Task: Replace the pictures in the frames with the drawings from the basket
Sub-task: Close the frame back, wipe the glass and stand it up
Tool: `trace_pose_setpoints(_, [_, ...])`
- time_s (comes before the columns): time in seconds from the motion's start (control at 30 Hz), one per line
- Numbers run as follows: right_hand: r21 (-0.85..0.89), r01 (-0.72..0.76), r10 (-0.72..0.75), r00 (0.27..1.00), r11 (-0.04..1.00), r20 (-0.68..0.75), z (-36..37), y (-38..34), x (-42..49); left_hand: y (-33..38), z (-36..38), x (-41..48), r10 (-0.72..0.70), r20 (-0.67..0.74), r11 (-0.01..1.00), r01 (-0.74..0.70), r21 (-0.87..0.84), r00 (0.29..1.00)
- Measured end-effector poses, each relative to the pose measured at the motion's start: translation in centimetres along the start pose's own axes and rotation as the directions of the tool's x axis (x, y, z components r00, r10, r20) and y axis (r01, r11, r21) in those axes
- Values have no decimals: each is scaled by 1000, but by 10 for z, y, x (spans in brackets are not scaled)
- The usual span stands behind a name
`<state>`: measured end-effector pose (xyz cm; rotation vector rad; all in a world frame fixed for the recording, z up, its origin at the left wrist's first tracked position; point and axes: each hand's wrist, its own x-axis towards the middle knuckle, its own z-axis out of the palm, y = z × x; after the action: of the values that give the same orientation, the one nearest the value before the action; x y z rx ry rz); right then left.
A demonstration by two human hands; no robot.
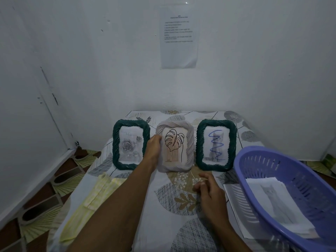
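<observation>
Setting: a home room, plain and lived-in. White plastered wall (pixel 91 60), scuffed, with a printed notice sheet (pixel 179 36) fixed to it. Low surface under a leaf-patterned cloth (pixel 171 195). Patterned floor tiles (pixel 45 197). Lilac plastic basket (pixel 241 166). Yellow checked cloth (pixel 92 195).

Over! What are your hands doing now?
Left hand on middle frame. Right hand free above table. Papers in basket. Nothing blocking.

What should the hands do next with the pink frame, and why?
Probably lift the pink frame off the table and turn it over. The left hand already grips its left edge, its leaf picture is not yet swapped, and the right hand is free.
</observation>
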<state>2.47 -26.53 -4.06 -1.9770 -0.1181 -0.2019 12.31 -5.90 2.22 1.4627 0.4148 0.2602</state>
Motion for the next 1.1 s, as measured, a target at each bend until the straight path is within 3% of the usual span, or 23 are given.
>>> trace_pose_setpoints(0.13, [-21, -3, 4, 1000, 1000, 27, 3, 2, -1, -1, -1, -1, 1, -10, 1000, -1, 21, 1000])
trace_pose_setpoints(0.47, [-193, 162, -149, 985, 968, 82, 1, -3, -3, -9, -7, -12, 65, 70, 991, -72, 109, 995])
trace_pose_setpoints(0.83, [-531, 305, -180, 944, 790, 275, 6, 1, -2, -26, -16, -39, 103, 75, 970, -117, 212, 992])
trace_pose_setpoints(1.0, [-557, 324, -195, 940, 764, 280, 8, 1, -2, -39, -21, -56, 204, 34, 905, -202, 374, 978])
trace_pose_setpoints(1.1, [-548, 314, -200, 945, 775, 259, 8, 1, -2, -47, -24, -76, 330, 88, 803, -328, 498, 940])
